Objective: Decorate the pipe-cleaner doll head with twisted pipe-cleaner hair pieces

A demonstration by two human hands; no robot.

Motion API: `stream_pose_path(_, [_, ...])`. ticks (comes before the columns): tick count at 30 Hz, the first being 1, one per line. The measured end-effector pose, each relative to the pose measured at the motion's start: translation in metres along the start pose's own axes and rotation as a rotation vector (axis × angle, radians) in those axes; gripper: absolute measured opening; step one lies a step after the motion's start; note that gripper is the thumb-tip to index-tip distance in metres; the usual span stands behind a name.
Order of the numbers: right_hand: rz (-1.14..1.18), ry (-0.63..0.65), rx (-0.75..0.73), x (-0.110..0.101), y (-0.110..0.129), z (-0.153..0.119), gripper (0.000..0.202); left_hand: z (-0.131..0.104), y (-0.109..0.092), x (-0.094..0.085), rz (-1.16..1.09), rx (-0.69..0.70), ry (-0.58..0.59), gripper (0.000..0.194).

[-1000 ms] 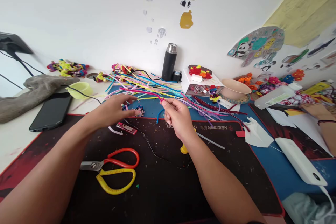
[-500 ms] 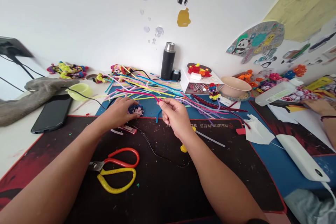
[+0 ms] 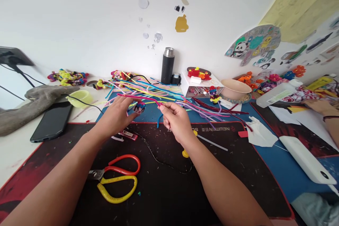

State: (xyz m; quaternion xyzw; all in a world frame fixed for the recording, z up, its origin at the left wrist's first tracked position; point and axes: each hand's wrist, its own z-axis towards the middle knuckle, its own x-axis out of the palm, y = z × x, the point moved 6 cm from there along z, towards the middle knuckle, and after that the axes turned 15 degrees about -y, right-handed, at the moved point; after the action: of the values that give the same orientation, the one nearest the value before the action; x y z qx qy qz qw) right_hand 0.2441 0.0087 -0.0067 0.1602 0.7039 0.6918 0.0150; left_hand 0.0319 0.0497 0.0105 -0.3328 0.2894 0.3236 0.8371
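Note:
My left hand is closed with thumb and fingers on a small doll's head in blue, white and red. Pinched in my right hand is a magenta pipe cleaner, whose length runs left over the fingers of my left hand. Behind both hands lies a loose heap of coloured pipe cleaners. Scissors with one red and one yellow handle rest on the black mat below my left hand. A small red packet lies just under that hand.
A black thermos and a white box stand by the wall. On the left are a phone and a yellow-green bowl. A white power bank lies at right, and another person's hand rests beyond it.
My left hand has shifted slightly with the doll's head, which now shows more clearly beside the thumb. The magenta pipe cleaner lies a little flatter. The camera has tilted slightly upward.

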Motion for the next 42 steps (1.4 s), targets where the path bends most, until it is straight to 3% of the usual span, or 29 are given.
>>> stream_pose_path(42, [-0.043, 0.056, -0.070, 0.0042, 0.0028, -0.0036, 0.031, -0.0057, -0.0005, 0.0085, 0.027, 0.046, 0.006, 0.037])
